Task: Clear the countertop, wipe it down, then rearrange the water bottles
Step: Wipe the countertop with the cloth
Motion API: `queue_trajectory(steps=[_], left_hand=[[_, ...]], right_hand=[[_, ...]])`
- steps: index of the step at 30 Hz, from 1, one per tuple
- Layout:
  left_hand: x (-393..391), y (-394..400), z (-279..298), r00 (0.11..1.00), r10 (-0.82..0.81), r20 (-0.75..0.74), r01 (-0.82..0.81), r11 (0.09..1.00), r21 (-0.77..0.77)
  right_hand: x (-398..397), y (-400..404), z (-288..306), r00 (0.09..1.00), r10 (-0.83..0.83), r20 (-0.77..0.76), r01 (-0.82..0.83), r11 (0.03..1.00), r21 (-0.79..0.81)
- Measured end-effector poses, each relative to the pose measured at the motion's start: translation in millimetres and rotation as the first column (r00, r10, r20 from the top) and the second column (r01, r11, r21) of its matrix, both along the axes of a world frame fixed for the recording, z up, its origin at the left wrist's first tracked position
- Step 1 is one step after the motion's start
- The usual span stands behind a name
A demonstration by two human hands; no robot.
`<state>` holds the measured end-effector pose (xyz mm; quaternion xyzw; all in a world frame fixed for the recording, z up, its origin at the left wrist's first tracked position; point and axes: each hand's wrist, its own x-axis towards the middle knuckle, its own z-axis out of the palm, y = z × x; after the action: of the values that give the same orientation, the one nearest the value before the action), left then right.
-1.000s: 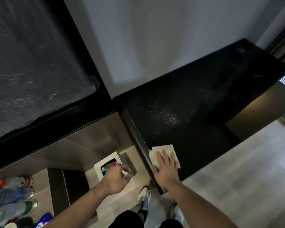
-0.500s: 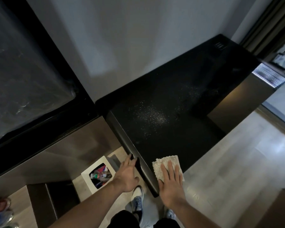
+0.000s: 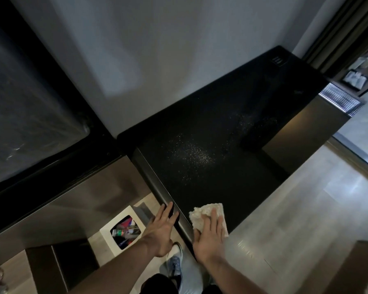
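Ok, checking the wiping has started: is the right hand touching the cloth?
Touching. The head view shows the right hand lying flat on the cloth, its fingers overlapping it on the countertop.

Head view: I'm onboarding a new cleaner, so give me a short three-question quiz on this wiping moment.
1. True or false: the right hand presses flat on the cloth.
2. Where is the white bin? A) on the countertop B) on the floor left of the countertop C) in the left hand
3. Fill in: the left hand rests its fingers on the countertop's ____ edge.

Key: 1 true; 2 B; 3 left.
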<state>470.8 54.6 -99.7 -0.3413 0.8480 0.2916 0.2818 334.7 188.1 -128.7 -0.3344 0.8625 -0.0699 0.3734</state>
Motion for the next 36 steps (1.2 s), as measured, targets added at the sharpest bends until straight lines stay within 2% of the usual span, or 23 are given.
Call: queue_trajectory(steps=[4,8,12,16,25,30,36], left_hand=[[-8.0,0.3,-0.6,0.997,-0.067,0.022,0.067,0.998,-0.014],[-23.0,7.3,-4.9,0.992,-0.119,0.039,0.12,0.992,-0.035],[-44.6,19.2,-4.4,0.979,-0.198,0.042,0.199,0.979,-0.031],[-74.2,29.0,-6.1,0.976,-0.212,0.052,0.213,0.977,-0.021],[-173.7,63.9,-19.5,0.994,-0.02,0.109,0.028,0.997,-0.068],[-234.9,82.5,-26.3,0.982,0.112,0.152,-0.095,0.989,-0.112],[-306.3,86.2,-28.8,0.968,0.217,0.123,-0.207,0.974,-0.09]], right_hand=[[-5.0,6.4,-6.1,0.997,-0.041,-0.065,0.044,0.998,0.043],[-23.0,3.8,-14.4,0.996,-0.065,-0.06,0.068,0.996,0.051],[-57.1,5.9,-16.3,0.997,-0.059,-0.046,0.061,0.997,0.048],[-105.8,12.5,-15.9,0.998,-0.048,-0.04,0.05,0.998,0.048],[-245.6,29.0,-20.4,0.982,0.13,-0.134,-0.129,0.991,0.014],[-328.7,30.5,-22.1,0.966,0.217,-0.144,-0.219,0.976,0.001],[-415.5,25.0,-19.5,0.952,0.274,-0.133,-0.272,0.962,0.036]])
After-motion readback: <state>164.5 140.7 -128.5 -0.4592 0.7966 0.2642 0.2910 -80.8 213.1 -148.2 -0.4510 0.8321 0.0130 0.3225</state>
